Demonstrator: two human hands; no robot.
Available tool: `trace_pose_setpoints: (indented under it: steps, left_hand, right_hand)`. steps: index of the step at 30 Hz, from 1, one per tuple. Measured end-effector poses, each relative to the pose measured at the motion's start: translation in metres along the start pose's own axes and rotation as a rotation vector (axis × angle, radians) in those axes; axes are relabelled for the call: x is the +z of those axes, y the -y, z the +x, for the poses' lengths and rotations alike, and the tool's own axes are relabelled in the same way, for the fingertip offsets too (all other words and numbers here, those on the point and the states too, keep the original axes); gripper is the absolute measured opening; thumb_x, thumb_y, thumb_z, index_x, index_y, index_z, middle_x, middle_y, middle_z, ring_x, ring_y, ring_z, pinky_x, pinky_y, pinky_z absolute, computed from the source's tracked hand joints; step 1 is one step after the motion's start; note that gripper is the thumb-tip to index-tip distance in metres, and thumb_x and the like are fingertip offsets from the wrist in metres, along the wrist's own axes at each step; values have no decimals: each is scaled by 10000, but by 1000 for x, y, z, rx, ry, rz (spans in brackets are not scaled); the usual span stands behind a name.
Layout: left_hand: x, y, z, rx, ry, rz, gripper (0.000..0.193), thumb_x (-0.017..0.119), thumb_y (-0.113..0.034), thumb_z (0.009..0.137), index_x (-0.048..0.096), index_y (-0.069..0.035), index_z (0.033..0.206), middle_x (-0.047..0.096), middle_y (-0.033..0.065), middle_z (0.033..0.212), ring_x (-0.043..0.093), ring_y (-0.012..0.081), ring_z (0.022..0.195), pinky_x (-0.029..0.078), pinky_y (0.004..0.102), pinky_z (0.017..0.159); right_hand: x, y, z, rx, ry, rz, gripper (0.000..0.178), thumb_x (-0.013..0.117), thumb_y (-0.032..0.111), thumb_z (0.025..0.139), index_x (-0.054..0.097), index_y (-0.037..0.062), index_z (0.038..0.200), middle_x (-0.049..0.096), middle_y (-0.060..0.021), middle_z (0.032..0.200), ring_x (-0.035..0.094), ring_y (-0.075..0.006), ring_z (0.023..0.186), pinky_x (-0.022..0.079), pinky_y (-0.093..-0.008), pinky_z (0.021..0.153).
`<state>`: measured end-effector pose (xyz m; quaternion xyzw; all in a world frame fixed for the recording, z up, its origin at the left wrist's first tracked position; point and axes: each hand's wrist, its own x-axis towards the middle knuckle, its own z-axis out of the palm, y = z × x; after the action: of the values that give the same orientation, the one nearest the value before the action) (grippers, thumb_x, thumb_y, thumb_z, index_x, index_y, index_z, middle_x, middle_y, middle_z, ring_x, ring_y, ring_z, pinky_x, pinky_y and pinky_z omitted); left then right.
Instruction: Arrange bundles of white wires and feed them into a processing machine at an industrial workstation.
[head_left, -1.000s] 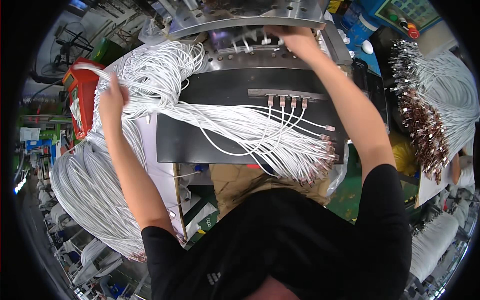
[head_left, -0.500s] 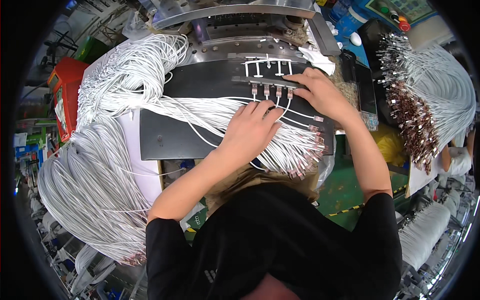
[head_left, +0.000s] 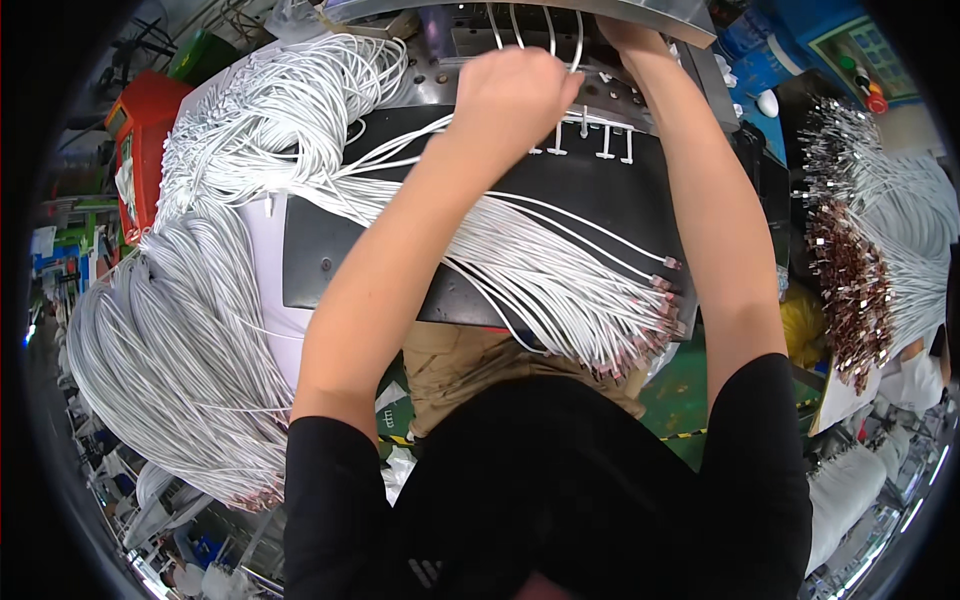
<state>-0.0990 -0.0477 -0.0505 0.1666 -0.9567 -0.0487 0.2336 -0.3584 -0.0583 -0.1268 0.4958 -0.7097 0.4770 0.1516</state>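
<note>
My left hand (head_left: 515, 90) reaches to the far side of the black work surface (head_left: 335, 245), its fingers curled round a few white cables. Beyond the knuckles, the cables (head_left: 550, 32) run up under the curved metal beam (head_left: 560, 8) of a machine. To its right, my right hand (head_left: 632, 38) goes in beneath the same beam; its fingers are hidden. Below my hands lies a thin white plastic strip (head_left: 606, 142) with short prongs. A large bundle of white cables (head_left: 560, 285) with clear, pinkish plug ends spreads across the work surface under my left forearm.
Coiled white cables (head_left: 180, 350) fill the left side, with a tangled heap (head_left: 290, 110) behind them and a red bin (head_left: 145, 130) beside it. At the right hang more cables with brown and silver ends (head_left: 850, 290). A control panel with a red button (head_left: 876, 103) stands back right.
Both hands have moved forward to the machine. The metal bar with its row of plugs has left the work surface, and its cables now lead under the beam. The white strip stayed behind.
</note>
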Motion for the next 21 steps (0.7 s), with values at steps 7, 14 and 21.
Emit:
trace_pose_setpoints:
  steps: [7, 14, 21]
  left_hand:
    - [-3, 7, 40, -287, 334, -239, 315, 582, -348, 935, 743, -88, 860, 703, 130, 760, 693, 337, 804, 544, 453, 784]
    - [18, 55, 16, -187, -73, -74, 287, 552, -297, 950, 707, -81, 1058, 711, 165, 944, 675, 360, 922, 528, 445, 861]
    - [30, 70, 15, 91, -184, 190, 338, 557, -171, 905, 613, -85, 1227, 644, 190, 1180, 626, 377, 1058, 511, 413, 920]
  right_hand:
    - [-10, -31, 13, -33, 403, 86, 270, 506, 190, 992, 686, 9, 1080, 697, -178, 1092, 650, -280, 999, 480, -375, 924]
    - [-57, 107, -40, -162, 437, -174, 448, 484, 346, 1006, 602, 24, 1294, 611, -232, 1284, 564, -359, 1203, 407, -455, 1042]
    - [-53, 127, -54, -215, 439, -366, 623, 445, 475, 1006, 532, -24, 1369, 534, -185, 1417, 417, -314, 1386, 251, -466, 1181]
